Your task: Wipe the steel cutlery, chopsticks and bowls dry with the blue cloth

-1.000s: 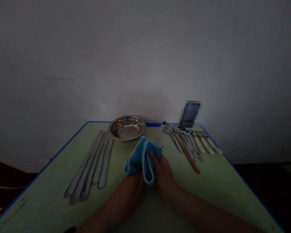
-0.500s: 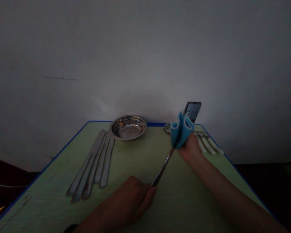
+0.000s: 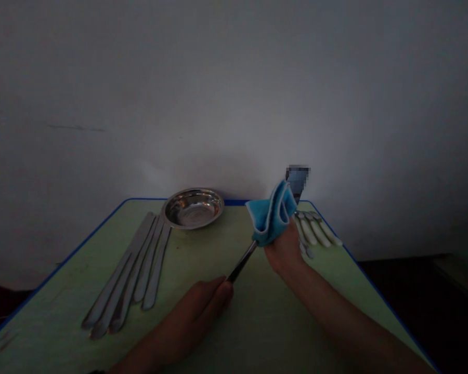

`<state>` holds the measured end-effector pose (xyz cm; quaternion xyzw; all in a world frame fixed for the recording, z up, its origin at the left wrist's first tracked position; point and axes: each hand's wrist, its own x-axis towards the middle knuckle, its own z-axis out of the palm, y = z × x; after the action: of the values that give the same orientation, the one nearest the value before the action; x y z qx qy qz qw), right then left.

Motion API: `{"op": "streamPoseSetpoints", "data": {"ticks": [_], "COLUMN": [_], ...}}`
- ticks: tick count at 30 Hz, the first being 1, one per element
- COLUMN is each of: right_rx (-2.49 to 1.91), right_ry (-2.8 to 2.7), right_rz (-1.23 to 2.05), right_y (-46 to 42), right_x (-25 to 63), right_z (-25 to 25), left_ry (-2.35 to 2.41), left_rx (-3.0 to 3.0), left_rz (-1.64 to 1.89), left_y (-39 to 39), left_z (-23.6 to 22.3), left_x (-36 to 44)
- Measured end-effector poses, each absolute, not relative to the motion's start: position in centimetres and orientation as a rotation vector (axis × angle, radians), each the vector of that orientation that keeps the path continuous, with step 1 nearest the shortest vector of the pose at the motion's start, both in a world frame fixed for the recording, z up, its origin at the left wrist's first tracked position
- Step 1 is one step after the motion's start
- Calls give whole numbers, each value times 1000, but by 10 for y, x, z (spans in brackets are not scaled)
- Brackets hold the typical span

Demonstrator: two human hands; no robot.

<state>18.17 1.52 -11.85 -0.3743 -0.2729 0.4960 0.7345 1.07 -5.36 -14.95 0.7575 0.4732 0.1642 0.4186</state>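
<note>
My left hand [image 3: 208, 301] is closed around the near end of a long, slim metal piece of cutlery [image 3: 242, 262], which slants up and away to the right. A blue cloth with pale edging [image 3: 271, 213] is folded around its far part, so I cannot tell what kind it is. Gripping the cloth around the metal is my right hand [image 3: 286, 249], its fingers mostly hidden by the folds. Several long flat metal table knives [image 3: 120, 280] lie fanned out to the left. Beyond them sits a round stainless steel bowl [image 3: 195, 209].
Several pale-handled pieces of cutlery [image 3: 320, 231] lie at the table's right side, partly behind my right hand. A phone-like dark device [image 3: 297, 182] leans at the back near the wall [image 3: 234, 93]. The light green table [image 3: 203, 254] has a blue edge.
The view has shifted a little, so most things appear further left. The cloth has turned and spread leftward, and my right hand sits closer to my left along the metal.
</note>
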Motion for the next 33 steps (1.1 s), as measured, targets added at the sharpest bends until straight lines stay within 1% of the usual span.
{"op": "streamPoseSetpoints", "data": {"ticks": [3,8,17,22,26,30,33], "right_rx": [-853,-899,-802,-861,-981,-1189,-1160], "right_ry": [-462,-427,-322,-418,-481,-570,-633], "right_rz": [1226,1359,1193,1178,1301,1390,1413], "right_y": [3,-4,44,32,4,-22,-30], "right_x": [165,151,214,196,163,138,131], "right_z": [-129,-139,-112,-126,-145,-168,-175], "left_ry": [1223,1273,1160,1195,1222,1267,1270], "left_rx": [1868,1874,1889,1884,1869,1896,1930], "left_rz": [410,351,304,397,453,623,705], "left_y": [-54,-53,-53,-49,-46,-42,-41], "left_z": [-152,-150,-148,-151,-152,-157,-160], "left_x": [12,12,5,7,9,9,8]}}
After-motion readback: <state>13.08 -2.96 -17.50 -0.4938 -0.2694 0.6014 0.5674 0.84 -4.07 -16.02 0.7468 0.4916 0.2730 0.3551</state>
